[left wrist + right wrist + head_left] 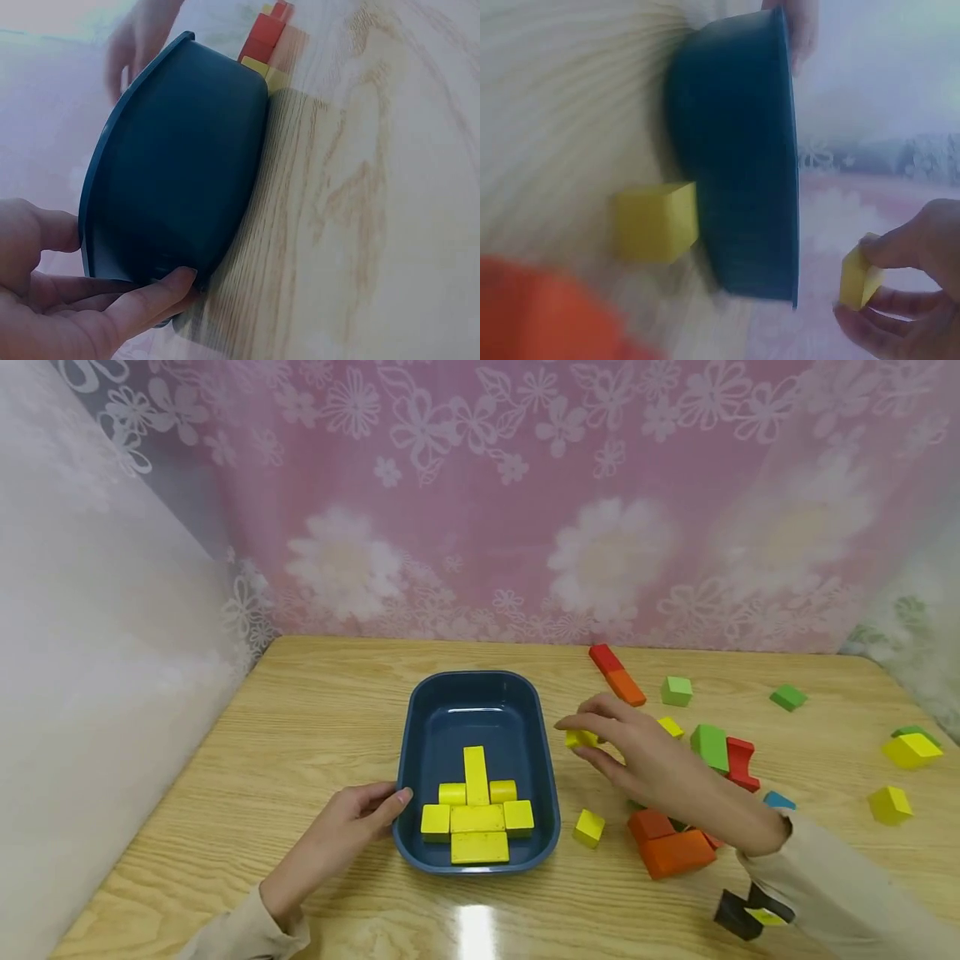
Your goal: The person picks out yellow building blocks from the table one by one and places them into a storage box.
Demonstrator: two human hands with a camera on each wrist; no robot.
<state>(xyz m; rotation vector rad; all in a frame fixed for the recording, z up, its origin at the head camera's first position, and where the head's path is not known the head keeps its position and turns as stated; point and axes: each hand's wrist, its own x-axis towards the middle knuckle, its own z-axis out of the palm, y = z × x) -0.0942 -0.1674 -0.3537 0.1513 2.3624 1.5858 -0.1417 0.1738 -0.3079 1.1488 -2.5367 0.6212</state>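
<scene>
A dark blue rectangular tray [480,685] lies on the table with several yellow wooden blocks [477,818] arranged flat in its near half. My left hand [341,831] grips the tray's left side, thumb over the rim and fingers outside against the wall. Just beyond the tray's right rim, my right hand [660,760] pinches a small yellow block [861,277] between thumb and fingertips, raised above the table. Another yellow cube [589,828] sits on the table close to the tray's right side.
Loose blocks are scattered on the right: green blocks [709,747], a red arch block [741,764], orange blocks [678,853], a red-and-orange strip [617,675], and yellow blocks [890,806] farther out. A dark object [738,916] lies near the right sleeve. A floral curtain [480,527] hangs behind the wooden table.
</scene>
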